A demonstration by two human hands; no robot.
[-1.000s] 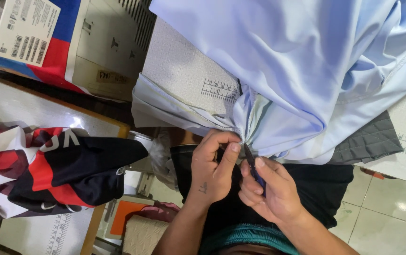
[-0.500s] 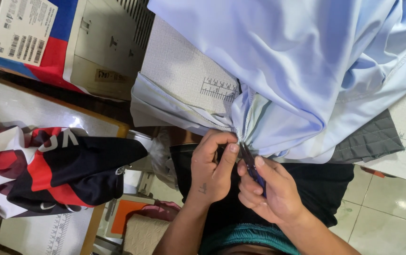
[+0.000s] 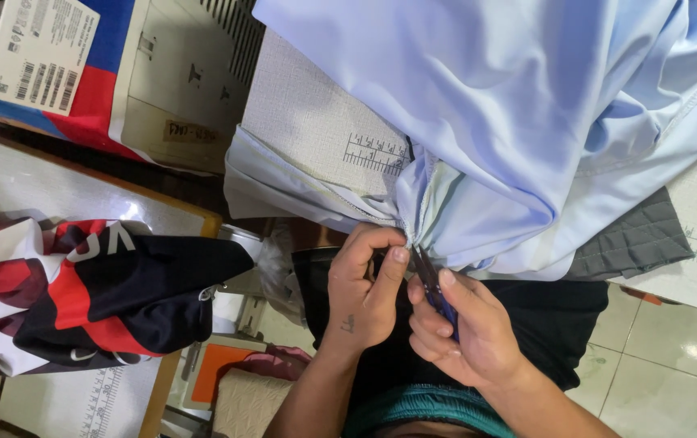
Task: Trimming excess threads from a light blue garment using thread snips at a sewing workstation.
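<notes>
Left hand (image 3: pixel 364 288) beneath pale-blue garment (image 3: pixel 527 122)

Pale blue garment (image 3: pixel 527 105) hangs bunched off the table edge, small blue-handled snips (image 3: pixel 433 284) at its seam.

Pale blue fabric (image 3: pixel 527 105) drapes overhead, crowding both hands (image 3: pixel 364 284) from above; a red-black garment (image 3: pixel 105 292) blocks left; tiled floor (image 3: pixel 673 357) lies open right.

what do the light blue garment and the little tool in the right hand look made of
The blue garment looks like a thin, smooth synthetic knit, probably sportswear polyester: it has a faint sheen and drapes in soft folds with stitched hems. The tool in the right hand appears to be dark metal blades with a bluish handle, likely thread snips; most of it is hidden.
</notes>
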